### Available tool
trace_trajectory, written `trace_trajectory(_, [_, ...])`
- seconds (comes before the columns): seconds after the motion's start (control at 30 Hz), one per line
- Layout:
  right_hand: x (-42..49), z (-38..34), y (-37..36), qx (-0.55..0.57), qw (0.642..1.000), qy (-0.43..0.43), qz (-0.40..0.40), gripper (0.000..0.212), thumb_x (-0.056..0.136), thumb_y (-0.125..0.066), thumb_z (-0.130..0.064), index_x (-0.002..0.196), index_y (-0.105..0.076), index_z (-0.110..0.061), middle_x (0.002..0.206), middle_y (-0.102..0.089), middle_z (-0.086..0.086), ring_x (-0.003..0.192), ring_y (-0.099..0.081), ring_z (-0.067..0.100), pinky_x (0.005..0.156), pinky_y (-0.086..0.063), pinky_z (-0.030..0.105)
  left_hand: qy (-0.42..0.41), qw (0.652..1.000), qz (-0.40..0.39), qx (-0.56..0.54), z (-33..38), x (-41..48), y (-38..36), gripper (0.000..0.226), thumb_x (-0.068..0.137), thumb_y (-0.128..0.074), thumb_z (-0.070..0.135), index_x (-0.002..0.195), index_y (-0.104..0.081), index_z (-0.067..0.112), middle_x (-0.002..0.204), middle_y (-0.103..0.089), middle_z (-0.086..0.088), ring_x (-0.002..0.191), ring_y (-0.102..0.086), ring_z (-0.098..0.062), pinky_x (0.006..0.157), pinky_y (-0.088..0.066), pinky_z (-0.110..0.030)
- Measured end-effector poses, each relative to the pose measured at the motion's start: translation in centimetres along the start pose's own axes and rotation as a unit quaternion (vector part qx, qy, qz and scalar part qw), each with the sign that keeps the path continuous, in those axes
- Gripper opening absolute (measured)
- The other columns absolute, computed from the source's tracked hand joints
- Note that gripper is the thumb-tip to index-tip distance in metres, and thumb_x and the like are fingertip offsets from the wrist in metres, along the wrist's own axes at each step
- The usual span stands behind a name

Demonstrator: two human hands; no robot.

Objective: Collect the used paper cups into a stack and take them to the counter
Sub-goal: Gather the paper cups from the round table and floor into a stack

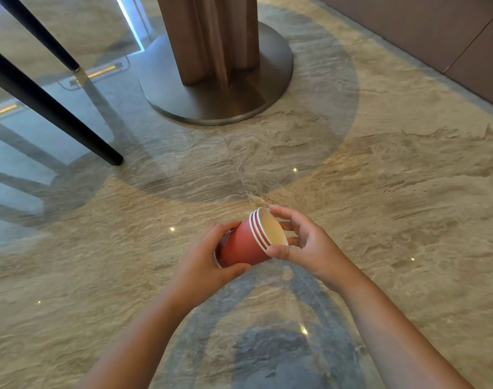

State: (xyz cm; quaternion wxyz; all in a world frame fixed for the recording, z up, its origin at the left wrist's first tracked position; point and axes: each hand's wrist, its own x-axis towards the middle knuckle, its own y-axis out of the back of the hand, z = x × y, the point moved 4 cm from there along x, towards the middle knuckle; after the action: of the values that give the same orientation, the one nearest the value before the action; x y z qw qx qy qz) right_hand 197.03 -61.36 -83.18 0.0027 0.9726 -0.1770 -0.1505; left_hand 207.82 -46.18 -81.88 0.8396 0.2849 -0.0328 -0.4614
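Red paper with white rolled rims: a stack of paper cups (248, 242), nested one in another, is held in the air between both hands, a little below the middle of the view. The stack lies on its side and tilted. Its closed bottom points to about 8 o'clock and its open mouth to about 2 o'clock, showing a cream inside. Several rims sit in a tight row at the mouth end.

The left hand (206, 265) is at the stack's 8 o'clock, curled round the bottom end, with the fingers over the far side and the thumb lying along the near wall. The right hand (304, 242) is at the stack's 3 o'clock. Its fingers are bent and spread narrowly, with a fingertip touching the rim at the top and the thumb pressing the rim at the bottom, so it pinches the mouth of the stack. Both forearms come in from 5 and 7 o'clock.

Beneath the hands is a glossy, veined stone floor (380, 192) in beige and grey. At 12 o'clock a round metal pedestal base (217, 88) stands on it, carrying a brown column (211, 37). Two black legs (57, 113) slant in from 10 o'clock. A dark wall panel (436, 29) runs across 1 o'clock.
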Motion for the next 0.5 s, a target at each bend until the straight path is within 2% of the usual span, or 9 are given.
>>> trace_trajectory(0.1, [0.3,-1.4,0.0,-0.008,1.0,-0.006,0.001,0.075,0.052,-0.077,-0.058,0.12,-0.046,-0.047,0.127,-0.052,-0.015,0.111,-0.053,0.003,0.093,-0.05,0.039,0.015,0.999,0.004,-0.041,0.8,0.1,0.4,0.068,0.068,-0.079,0.018,0.125,-0.046,0.035,0.121,-0.054,0.016,0.11,-0.052,0.002,0.092,-0.048,-0.027])
trace_trajectory(0.2, [0.2,-4.0,0.3,-0.007,0.999,0.002,0.032,0.07,0.057,-0.069,-0.06,0.121,-0.047,-0.041,0.128,-0.051,-0.016,0.116,-0.049,0.002,0.097,-0.046,0.039,0.031,0.997,0.02,-0.066,2.3,0.2,1.5,0.068,0.068,-0.08,0.018,0.124,-0.045,0.035,0.118,-0.056,0.013,0.106,-0.055,0.0,0.089,-0.049,-0.024])
trace_trajectory(0.3, [-0.9,-7.7,1.1,-0.011,0.993,0.025,0.118,0.047,0.074,-0.054,-0.058,0.114,-0.056,-0.034,0.119,-0.059,-0.016,0.112,-0.053,-0.001,0.096,-0.045,0.031,0.051,0.991,0.047,-0.116,4.5,-0.3,3.4,0.067,0.065,-0.081,0.016,0.117,-0.047,0.041,0.113,-0.057,0.013,0.099,-0.057,0.004,0.077,-0.049,-0.012])
trace_trajectory(0.37, [-1.9,-10.9,1.3,-0.02,0.987,0.038,0.154,0.033,0.079,-0.047,-0.053,0.104,-0.06,-0.035,0.111,-0.064,-0.014,0.106,-0.057,0.0,0.091,-0.045,0.024,0.065,0.984,0.07,-0.152,6.5,-1.0,4.9,0.065,0.065,-0.081,0.012,0.111,-0.048,0.043,0.112,-0.059,0.01,0.1,-0.058,0.001,0.075,-0.049,-0.01])
trace_trajectory(0.43, [-2.9,-14.5,1.0,-0.08,0.981,0.049,0.169,0.025,0.082,-0.046,-0.048,0.099,-0.06,-0.037,0.106,-0.065,-0.015,0.102,-0.058,-0.001,0.088,-0.042,0.015,0.076,0.975,0.086,-0.189,8.8,-2.0,6.7,0.062,0.064,-0.081,0.009,0.109,-0.051,0.039,0.112,-0.061,0.001,0.103,-0.06,-0.01,0.08,-0.052,-0.02])
trace_trajectory(0.5, [-3.8,-18.3,0.5,-0.175,0.966,0.069,0.175,0.03,0.083,-0.046,-0.047,0.103,-0.062,-0.031,0.103,-0.062,-0.017,0.101,-0.055,-0.004,0.084,-0.038,0.005,0.08,0.966,0.104,-0.221,11.4,-3.3,8.8,0.061,0.061,-0.084,0.011,0.108,-0.053,0.035,0.112,-0.062,-0.004,0.105,-0.061,-0.019,0.087,-0.051,-0.032])
